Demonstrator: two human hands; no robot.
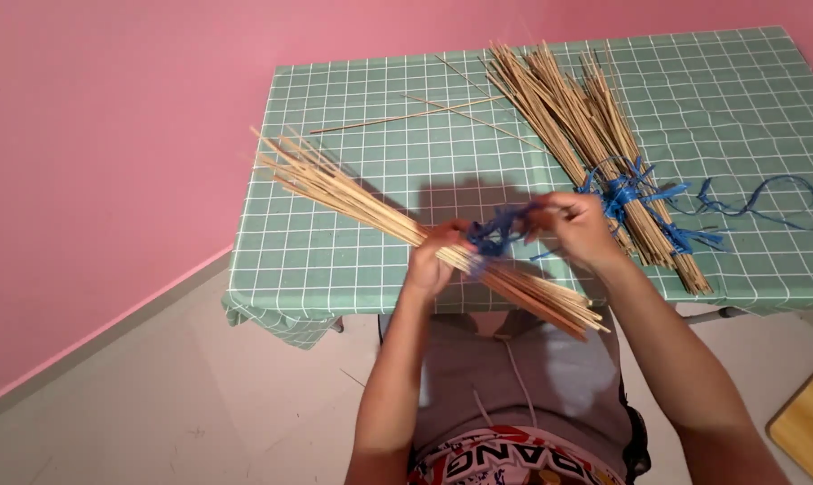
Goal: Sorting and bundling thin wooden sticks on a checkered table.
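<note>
- Okay, head view, the only one I have: left hand is closed around a bundle of thin tan sticks, gripping it near its middle.
- Bundle runs diagonally, far end fanning out up-left over the green checked tablecloth, near end sticking out down-right past the table edge, above the lap.
- Right hand is pinched shut on a blue plastic string that sits at the bundle right between both hands; I can't tell whether it is wrapped fully round.
- Second stick bundle lies on the cloth just beyond the right hand, tied with blue string of its own near its lower end.
- A loose blue cord curls on the cloth at the right.
- A few single sticks lie apart at the middle of the table's far side.
- I see a pink wall behind, a pale floor below, and a wooden board corner at the lower right.
</note>
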